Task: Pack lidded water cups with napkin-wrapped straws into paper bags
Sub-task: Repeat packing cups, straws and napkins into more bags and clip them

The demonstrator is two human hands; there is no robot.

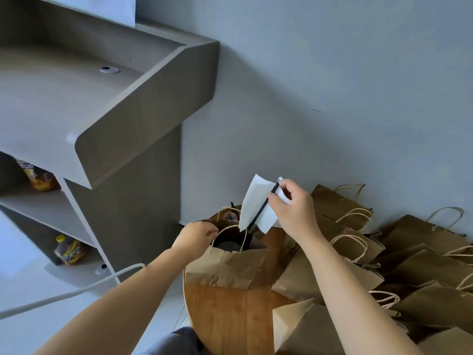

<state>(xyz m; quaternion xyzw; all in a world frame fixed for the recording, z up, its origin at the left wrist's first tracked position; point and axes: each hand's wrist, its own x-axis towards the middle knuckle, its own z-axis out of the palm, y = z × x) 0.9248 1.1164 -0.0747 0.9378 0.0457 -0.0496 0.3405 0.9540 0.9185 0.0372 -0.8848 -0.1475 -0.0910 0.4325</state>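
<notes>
We see both our bare forearms reaching up and away from the bottom of the view. Our left arm runs from about 7 o'clock toward the centre, wrist bent slightly, and our left hand [197, 235] curls its fingers into a pinching grip, knuckles up. Our right arm comes in from 5 o'clock, longer and steeper, ending higher than the left. Our right hand [294, 208] sits at 1 o'clock of the left, back toward us, its thumb and fingers closed in a pinch at the top.

no legible txt; bottle [70, 249] labels too blurry.
</notes>
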